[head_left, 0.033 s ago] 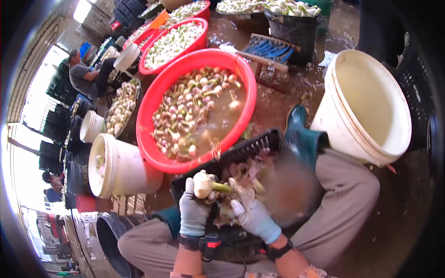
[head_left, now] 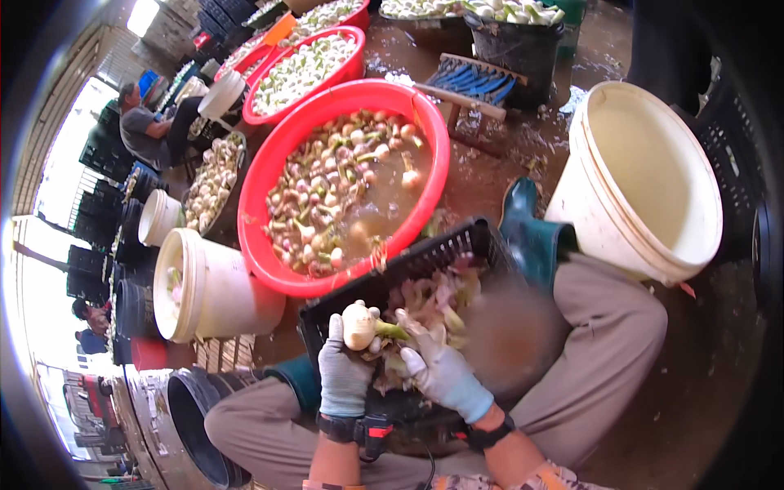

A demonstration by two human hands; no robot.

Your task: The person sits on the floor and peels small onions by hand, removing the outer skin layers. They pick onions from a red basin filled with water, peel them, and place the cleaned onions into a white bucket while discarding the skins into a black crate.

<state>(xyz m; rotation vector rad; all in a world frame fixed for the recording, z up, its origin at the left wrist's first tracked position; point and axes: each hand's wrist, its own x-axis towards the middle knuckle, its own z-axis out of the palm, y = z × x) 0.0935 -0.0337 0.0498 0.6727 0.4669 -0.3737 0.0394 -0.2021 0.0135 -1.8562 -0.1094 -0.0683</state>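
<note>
A pale garlic bulb (head_left: 359, 327) with a green stem is held in my gloved left hand (head_left: 343, 374), its fingers wrapped round the bulb. My gloved right hand (head_left: 445, 377) is by the stem's end, thumb and fingers apart; whether the fingertips touch the stem I cannot tell. Both hands are over a black plastic crate (head_left: 392, 291) between my knees. Loose pinkish and pale garlic peelings (head_left: 437, 302) lie in the crate. A blurred patch hides its right part.
A red tub (head_left: 260, 260) of garlic in murky water stands just beyond the crate. White buckets stand at right (head_left: 563, 192) and left (head_left: 233, 286). Farther off are a wooden rack with blue strips (head_left: 474, 80), a red tub of cleaned garlic (head_left: 359, 61), and a seated person (head_left: 147, 126).
The view has shifted slightly, so the tubs and buckets sit a little higher. My right thumb has moved slightly away from the fingers. The bulb stays in my left hand.
</note>
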